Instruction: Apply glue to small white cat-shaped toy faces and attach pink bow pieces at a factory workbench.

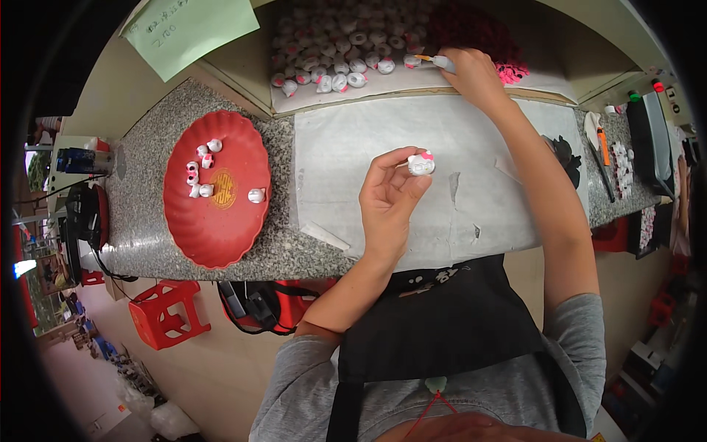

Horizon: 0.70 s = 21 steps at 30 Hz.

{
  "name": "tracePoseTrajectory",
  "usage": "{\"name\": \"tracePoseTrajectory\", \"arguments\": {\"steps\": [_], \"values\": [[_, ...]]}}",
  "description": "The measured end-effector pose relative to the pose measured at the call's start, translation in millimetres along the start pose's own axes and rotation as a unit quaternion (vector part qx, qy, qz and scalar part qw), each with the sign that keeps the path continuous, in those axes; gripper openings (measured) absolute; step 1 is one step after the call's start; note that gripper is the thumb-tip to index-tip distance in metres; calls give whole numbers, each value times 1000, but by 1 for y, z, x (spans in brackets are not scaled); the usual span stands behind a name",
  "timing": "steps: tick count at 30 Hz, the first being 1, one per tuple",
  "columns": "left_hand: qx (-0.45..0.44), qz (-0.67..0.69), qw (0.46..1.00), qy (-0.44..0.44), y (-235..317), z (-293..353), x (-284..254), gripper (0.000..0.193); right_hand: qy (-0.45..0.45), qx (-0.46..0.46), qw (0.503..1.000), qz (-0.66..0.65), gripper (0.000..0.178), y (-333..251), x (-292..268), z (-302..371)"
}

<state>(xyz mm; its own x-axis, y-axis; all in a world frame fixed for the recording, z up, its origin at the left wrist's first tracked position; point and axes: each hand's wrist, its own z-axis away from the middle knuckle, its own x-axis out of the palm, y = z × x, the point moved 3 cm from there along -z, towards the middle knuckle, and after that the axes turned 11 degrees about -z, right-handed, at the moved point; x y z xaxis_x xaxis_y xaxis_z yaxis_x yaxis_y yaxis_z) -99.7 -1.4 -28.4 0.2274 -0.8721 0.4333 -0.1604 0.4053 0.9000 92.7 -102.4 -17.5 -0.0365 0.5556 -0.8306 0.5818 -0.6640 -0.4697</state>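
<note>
Between the thumb and fingertips of my left hand (389,205) is a small white cat-head figurine (421,165) with a pink patch on top, held up over the white sheet (331,147). My right hand (477,77) reaches to the shelf at the back, its fingers closed round a small white tube with an orange tip (443,63). The tip points left, close to a pile of white figurines (342,55). Just right of that hand lies a heap of small pink and dark red pieces (509,72), partly hidden behind it.
On the granite counter (283,243) at left, a red scalloped tray (236,236) holds several white figurines. Black cloth (563,158), an orange-handled tool (604,147) and a row of small pieces lie at right. A red stool (168,313) stands below the counter.
</note>
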Motion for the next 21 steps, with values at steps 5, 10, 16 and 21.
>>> {"name": "tracePoseTrajectory", "arguments": {"steps": [5, 10, 16, 21], "values": [[-2, 11, 1000, -8, 3, -1, 1, 31, 10, -24, 999, -29, 24, 0, -1, 12], [22, 9, 999, 24, 3, -3, -3, 31, -57, -78, 995, 26, 33, 0, -2, 16], [55, 17, 996, 70, 8, -2, -6, 31, -52, -114, 988, -86, 41, -3, -11, 38], [58, 24, 995, 75, 7, -3, -7, 32, -40, -134, 988, -67, 44, 0, -6, 39]]}}
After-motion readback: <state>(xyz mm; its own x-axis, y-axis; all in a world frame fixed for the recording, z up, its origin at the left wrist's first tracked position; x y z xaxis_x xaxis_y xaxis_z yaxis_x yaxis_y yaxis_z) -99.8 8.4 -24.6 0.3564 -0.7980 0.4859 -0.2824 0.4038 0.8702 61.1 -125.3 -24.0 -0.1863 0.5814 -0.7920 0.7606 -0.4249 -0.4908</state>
